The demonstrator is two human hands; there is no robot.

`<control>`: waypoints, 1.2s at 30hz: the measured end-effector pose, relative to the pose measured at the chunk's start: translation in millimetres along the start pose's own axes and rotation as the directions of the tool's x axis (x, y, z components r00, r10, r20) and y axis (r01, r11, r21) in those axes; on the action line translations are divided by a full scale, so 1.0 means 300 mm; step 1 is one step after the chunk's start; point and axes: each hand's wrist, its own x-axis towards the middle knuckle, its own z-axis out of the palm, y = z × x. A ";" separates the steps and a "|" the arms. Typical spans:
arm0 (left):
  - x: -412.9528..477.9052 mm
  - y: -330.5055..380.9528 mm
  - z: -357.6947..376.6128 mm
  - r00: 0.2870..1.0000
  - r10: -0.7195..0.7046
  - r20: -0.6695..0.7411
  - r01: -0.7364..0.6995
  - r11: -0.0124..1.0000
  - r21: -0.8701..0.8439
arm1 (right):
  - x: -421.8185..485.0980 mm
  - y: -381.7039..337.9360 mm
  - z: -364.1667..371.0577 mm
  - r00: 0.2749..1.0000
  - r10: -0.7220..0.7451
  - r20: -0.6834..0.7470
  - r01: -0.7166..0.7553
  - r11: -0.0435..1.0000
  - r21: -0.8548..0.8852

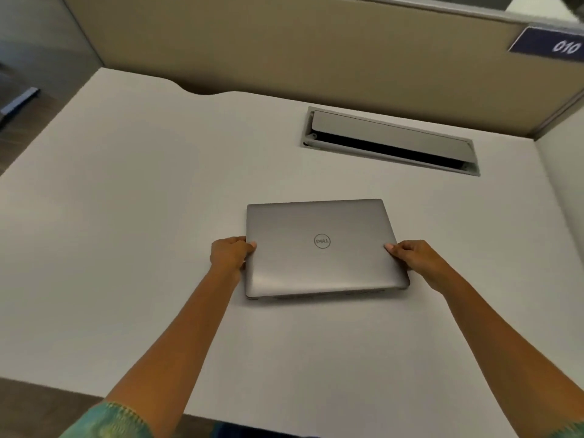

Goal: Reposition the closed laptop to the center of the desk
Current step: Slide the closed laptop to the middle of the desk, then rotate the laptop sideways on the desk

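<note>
Gripping a closed silver-grey metal laptop (322, 248) w/ round logo by its 2 side edges, left hand (230, 252) and right hand (414, 259) clamp it, thumbs on the lid. Laptop sits flat near mid white desk (126, 216), in front of a grey rectangular cable hatch (392, 140) w/ lid ajar.

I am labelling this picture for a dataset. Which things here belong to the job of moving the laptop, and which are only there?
Belong to the job:
closed laptop
left hand
right hand
desk

Only there:
cable hatch, lid partly open
partition panel
number sign
</note>
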 end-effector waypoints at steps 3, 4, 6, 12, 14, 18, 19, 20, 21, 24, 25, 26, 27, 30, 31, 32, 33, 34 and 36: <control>-0.033 -0.007 0.113 0.998 0.023 0.060 -0.026 0.998 0.050 | -0.052 0.102 -0.075 0.998 0.028 -0.050 -0.026 0.999 0.045; -0.042 -0.007 0.146 0.997 0.030 0.071 -0.035 0.997 0.067 | -0.064 0.129 -0.096 0.997 0.032 -0.064 -0.029 0.998 0.054; -0.055 -0.007 0.203 0.996 0.038 0.082 -0.047 0.994 0.100 | -0.083 0.173 -0.132 0.995 0.043 -0.087 -0.037 0.997 0.062; -0.066 0.012 0.305 0.994 0.060 0.088 -0.077 0.976 0.204 | -0.108 0.247 -0.197 0.993 0.034 -0.112 -0.033 0.999 0.011; -0.071 0.019 0.318 0.995 0.068 0.070 -0.083 0.970 0.229 | -0.107 0.254 -0.208 0.994 0.013 -0.109 -0.017 0.999 -0.031; -0.066 0.017 0.323 0.994 0.108 0.017 -0.109 0.956 0.274 | -0.098 0.256 -0.221 0.996 -0.013 -0.085 0.001 0.991 -0.132; -0.066 0.017 0.323 0.993 0.118 0.012 -0.116 0.952 0.284 | -0.094 0.253 -0.223 0.997 -0.016 -0.080 0.003 0.988 -0.155; -0.065 0.015 0.323 0.992 0.125 0.008 -0.122 0.949 0.291 | -0.092 0.250 -0.226 0.997 -0.017 -0.073 0.004 0.984 -0.177; -0.065 0.014 0.323 0.992 0.129 0.003 -0.125 0.947 0.296 | -0.089 0.246 -0.228 0.998 -0.016 -0.065 0.003 0.980 -0.199; -0.061 0.006 0.328 0.989 0.149 -0.002 -0.141 0.936 0.322 | -0.085 0.239 -0.240 0.999 -0.012 -0.042 0.001 0.965 -0.264; -0.063 0.003 0.328 0.987 0.160 -0.005 -0.149 0.929 0.338 | -0.086 0.239 -0.242 0.999 -0.012 -0.037 0.001 0.961 -0.275; -0.063 0.001 0.329 0.986 0.165 -0.007 -0.152 0.925 0.349 | -0.085 0.240 -0.245 0.999 -0.011 -0.032 0.002 0.959 -0.284; -0.065 -0.001 0.330 0.985 0.173 -0.006 -0.159 0.919 0.360 | -0.083 0.240 -0.247 1.000 -0.012 -0.028 0.003 0.956 -0.294; -0.068 -0.001 0.334 0.978 0.210 -0.011 -0.186 0.887 0.422 | -0.074 0.237 -0.252 1.000 0.004 -0.022 -0.011 0.940 -0.342; -0.070 0.000 0.335 0.974 0.225 -0.010 -0.197 0.872 0.448 | -0.072 0.236 -0.253 1.000 0.009 -0.018 -0.015 0.932 -0.362; -0.074 0.002 0.335 0.972 0.236 -0.007 -0.205 0.859 0.469 | -0.070 0.233 -0.254 1.000 0.014 -0.013 -0.018 0.925 -0.380; -0.075 0.003 0.334 0.970 0.243 -0.005 -0.209 0.845 0.492 | -0.070 0.232 -0.254 1.000 0.019 -0.007 -0.020 0.920 -0.392; -0.075 0.005 0.333 0.968 0.251 -0.002 -0.213 0.828 0.518 | -0.071 0.229 -0.254 1.000 0.026 -0.002 -0.024 0.918 -0.395; -0.080 0.006 0.334 0.959 0.284 0.020 -0.243 0.781 0.575 | -0.085 0.222 -0.249 0.999 0.034 -0.029 -0.042 0.923 -0.383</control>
